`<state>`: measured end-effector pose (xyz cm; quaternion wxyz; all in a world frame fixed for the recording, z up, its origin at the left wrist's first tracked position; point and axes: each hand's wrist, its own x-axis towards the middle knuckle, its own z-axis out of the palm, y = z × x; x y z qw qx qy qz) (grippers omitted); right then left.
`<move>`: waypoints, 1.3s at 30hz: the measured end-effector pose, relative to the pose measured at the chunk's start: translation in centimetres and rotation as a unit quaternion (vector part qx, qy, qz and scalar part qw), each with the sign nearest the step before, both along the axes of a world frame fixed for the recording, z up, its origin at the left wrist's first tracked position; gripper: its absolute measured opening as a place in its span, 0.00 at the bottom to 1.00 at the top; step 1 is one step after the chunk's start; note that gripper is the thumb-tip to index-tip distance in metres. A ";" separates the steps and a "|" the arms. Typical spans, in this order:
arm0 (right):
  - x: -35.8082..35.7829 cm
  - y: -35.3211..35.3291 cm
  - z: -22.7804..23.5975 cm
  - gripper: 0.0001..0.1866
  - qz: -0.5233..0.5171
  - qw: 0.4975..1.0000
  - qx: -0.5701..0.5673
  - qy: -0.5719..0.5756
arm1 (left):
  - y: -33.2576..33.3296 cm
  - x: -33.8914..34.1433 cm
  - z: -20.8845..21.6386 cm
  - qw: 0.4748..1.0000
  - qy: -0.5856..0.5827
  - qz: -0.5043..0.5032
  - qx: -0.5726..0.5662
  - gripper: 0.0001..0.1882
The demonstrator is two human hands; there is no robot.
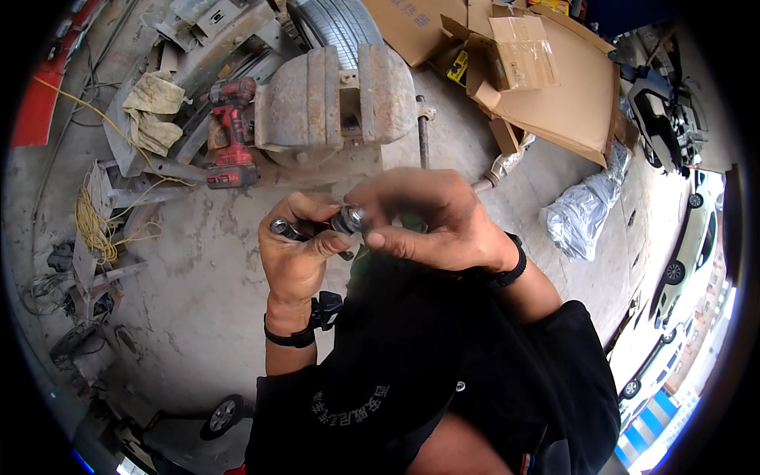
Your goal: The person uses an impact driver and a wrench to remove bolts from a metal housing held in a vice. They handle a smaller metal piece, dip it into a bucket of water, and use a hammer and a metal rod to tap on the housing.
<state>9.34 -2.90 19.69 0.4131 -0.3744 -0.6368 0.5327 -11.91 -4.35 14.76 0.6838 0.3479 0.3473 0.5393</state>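
In front of my chest, my left hand (297, 241) is closed on a shiny round metal part (348, 218), which sits between its thumb and index finger. A dark cylindrical piece (289, 230) with an open metal ring at its end also lies in that hand, across the palm. My right hand (443, 226) curves around the other side of the round part. Its thumb is beside the part, but its fingers are smeared by motion, so I cannot tell whether they grip it.
Beyond my hands stands a rusty bench vise (309, 103), with a red and black cordless impact wrench (231, 134) at its left. Cardboard boxes (546, 103) and a grey plastic-wrapped bundle (584, 207) lie right. Yellow cord (99, 218) and metal frames are left. A tire (340, 32) is behind.
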 end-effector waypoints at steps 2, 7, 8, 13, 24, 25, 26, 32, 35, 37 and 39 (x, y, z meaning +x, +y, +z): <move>0.5 -0.2 0.4 0.13 0.004 1.000 0.021 -0.010 | 0.0 0.0 0.6 0.999 0.026 -0.004 0.021 0.17; 1.1 0.0 0.4 0.14 0.025 0.990 0.130 -0.053 | -0.3 0.0 1.8 0.993 0.093 -0.023 0.070 0.16; 1.1 0.0 0.6 0.15 0.028 0.988 0.136 -0.061 | -0.5 0.0 1.9 0.991 0.112 -0.019 0.077 0.15; 1.3 -0.8 0.3 0.15 0.027 0.988 0.139 -0.068 | -1.1 0.2 2.1 0.983 0.147 -0.017 0.109 0.15; 1.0 -1.1 0.4 0.16 -0.003 0.979 0.184 -0.090 | -1.0 0.6 0.7 0.997 0.047 -0.042 0.044 0.17; 1.0 -1.2 0.3 0.16 -0.008 0.979 0.182 -0.090 | -0.9 0.7 0.7 0.998 0.036 -0.047 0.031 0.17; 1.0 -1.4 0.3 0.16 -0.012 0.979 0.180 -0.091 | -0.9 0.7 0.9 0.998 0.023 -0.051 0.017 0.17; 1.4 -1.6 0.7 0.16 -0.011 0.982 0.156 -0.103 | -0.6 0.5 1.1 0.997 0.048 -0.066 0.012 0.16; 1.4 -1.7 0.4 0.16 -0.010 0.983 0.149 -0.103 | -0.8 0.8 1.4 0.996 0.071 -0.053 0.028 0.15; 1.2 -1.8 0.4 0.15 -0.020 0.982 0.155 -0.110 | -0.8 0.9 1.9 0.996 0.071 -0.052 0.033 0.14; 1.0 -1.9 0.2 0.15 -0.024 0.980 0.160 -0.113 | -0.5 0.7 1.8 0.994 0.076 -0.066 0.030 0.14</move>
